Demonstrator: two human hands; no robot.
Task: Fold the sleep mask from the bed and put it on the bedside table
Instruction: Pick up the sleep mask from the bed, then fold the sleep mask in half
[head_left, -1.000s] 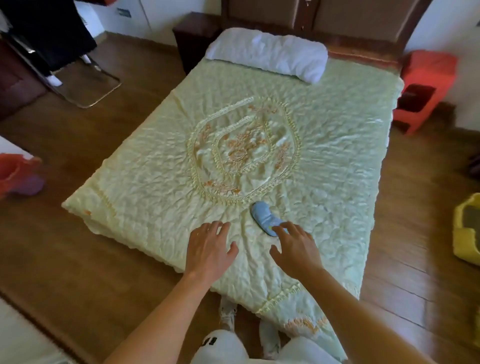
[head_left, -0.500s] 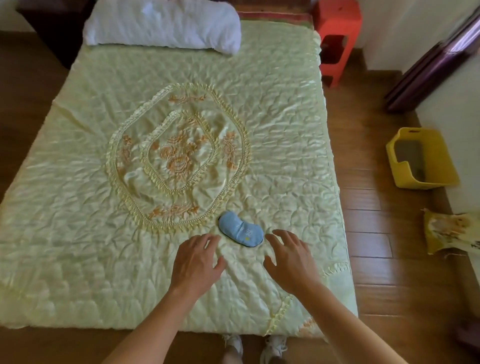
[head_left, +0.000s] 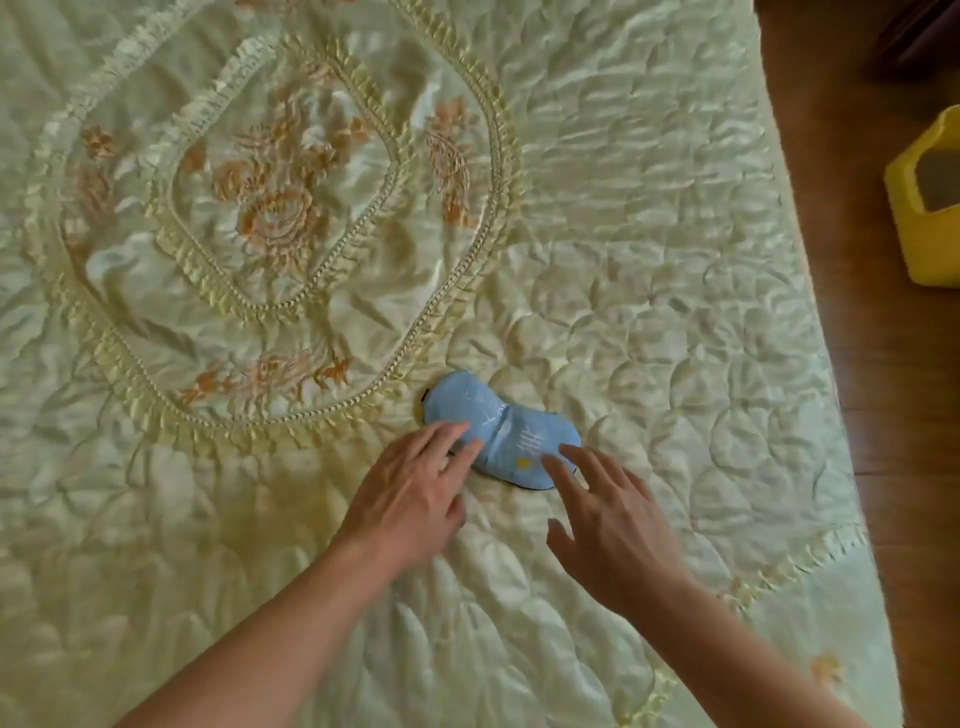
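Observation:
A light blue sleep mask (head_left: 501, 428) lies flat and unfolded on the pale green quilted bedspread (head_left: 649, 291), just below the ruffled embroidered medallion. My left hand (head_left: 415, 493) rests beside the mask's left end, its fingertips touching the near edge. My right hand (head_left: 602, 509) hovers at the mask's right end with fingers spread, the tips on or just over the fabric. Neither hand grips it. The bedside table is out of view.
The bed's right edge runs diagonally down the right side. Beyond it is wooden floor (head_left: 883, 364) with a yellow plastic bin (head_left: 930, 197) standing at the far right.
The view has closed in on the bed. Both hands have moved forward from short of the mask to its two ends, and now touch it.

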